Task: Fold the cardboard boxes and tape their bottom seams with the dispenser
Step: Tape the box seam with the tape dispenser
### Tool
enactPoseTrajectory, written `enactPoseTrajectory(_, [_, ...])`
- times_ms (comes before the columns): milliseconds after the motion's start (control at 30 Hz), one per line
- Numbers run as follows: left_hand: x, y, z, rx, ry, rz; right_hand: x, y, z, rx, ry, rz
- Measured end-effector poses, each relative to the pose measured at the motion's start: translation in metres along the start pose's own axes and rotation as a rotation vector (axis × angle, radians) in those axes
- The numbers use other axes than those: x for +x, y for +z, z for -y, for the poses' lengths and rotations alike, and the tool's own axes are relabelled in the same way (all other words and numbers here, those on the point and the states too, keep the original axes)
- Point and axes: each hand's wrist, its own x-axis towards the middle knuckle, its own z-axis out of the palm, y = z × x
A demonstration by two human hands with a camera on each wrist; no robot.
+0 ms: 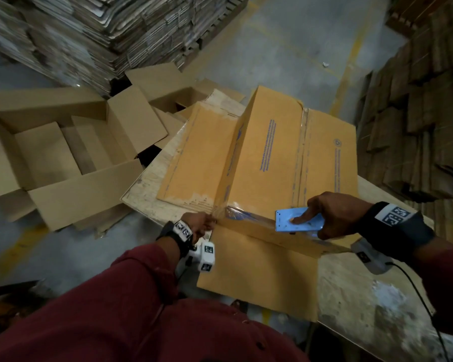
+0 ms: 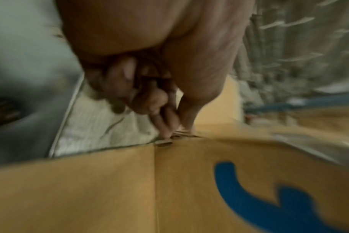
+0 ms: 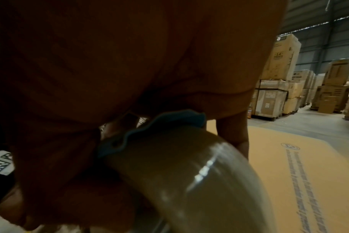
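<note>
A yellow-brown cardboard box (image 1: 280,158) with blue print lies bottom-up on the wooden table (image 1: 356,291), a clear tape strip running along its centre seam (image 1: 302,152). My right hand (image 1: 332,218) grips a blue tape dispenser (image 1: 297,219) at the box's near edge, index finger stretched along its top. The wrist view shows the clear tape roll (image 3: 189,176) under the palm. My left hand (image 1: 202,226) pinches the tape end against the box's near left corner (image 2: 165,141), fingertips (image 2: 165,130) curled together on the cardboard edge.
Several open assembled boxes (image 1: 63,158) lie on the floor to the left. Stacks of flat cardboard (image 1: 89,35) stand behind them and along the right (image 1: 424,100). Tall stacked cartons (image 3: 279,78) fill the warehouse beyond. A cable (image 1: 416,296) trails from my right wrist.
</note>
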Motion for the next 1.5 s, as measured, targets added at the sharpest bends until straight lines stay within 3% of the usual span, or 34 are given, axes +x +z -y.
enactPoseTrajectory(100, [0.002, -0.010, 0.002, 0.249, 0.247, -0.238, 0.001, 0.004, -0.002, 0.025, 0.022, -0.009])
enactPoseTrajectory(167, [-0.015, -0.013, -0.012, 0.098, 0.455, -0.302, 0.003, 0.003, -0.002, 0.029, 0.015, 0.003])
enactPoseTrajectory(233, [-0.041, -0.006, -0.028, -0.101, 0.539, -0.144, 0.003, -0.001, -0.002, 0.031, 0.009, 0.026])
enactPoseTrajectory(333, [-0.066, 0.013, -0.032, -0.069, 0.392, 0.286, 0.004, -0.003, -0.001, 0.027, -0.001, 0.030])
enactPoseTrajectory(400, [-0.069, 0.020, -0.029, -0.072, 0.320, 0.457, 0.005, -0.002, -0.003, 0.027, -0.003, 0.034])
enactPoseTrajectory(500, [-0.083, 0.024, -0.040, -0.022, 0.320, 0.433, 0.006, -0.001, -0.005, 0.033, -0.017, 0.030])
enactPoseTrajectory(633, [-0.089, 0.028, -0.057, 0.107, 0.434, 0.351, 0.001, 0.000, -0.003, 0.022, -0.019, -0.019])
enactPoseTrajectory(700, [-0.094, 0.036, -0.057, 0.423, 0.677, 0.221, -0.001, 0.000, -0.002, 0.000, -0.049, -0.038])
enactPoseTrajectory(800, [-0.106, 0.069, -0.038, 1.122, 1.098, 0.106, -0.004, 0.002, -0.005, -0.033, -0.104, -0.071])
enactPoseTrajectory(867, [-0.102, 0.089, -0.013, 1.526, 1.216, 0.053, -0.007, 0.000, -0.006, -0.080, -0.143, -0.095])
enactPoseTrajectory(967, [-0.074, 0.089, 0.019, 1.777, 1.237, -0.073, -0.018, 0.003, -0.005, -0.154, -0.223, -0.122])
enactPoseTrajectory(1133, [-0.070, 0.093, 0.025, 1.714, 1.280, -0.145, -0.047, 0.017, -0.022, -0.204, -0.241, -0.218])
enactPoseTrajectory(1500, [-0.075, 0.103, 0.020, 1.742, 1.154, -0.163, -0.090, 0.047, -0.070, -0.180, -0.223, -0.272])
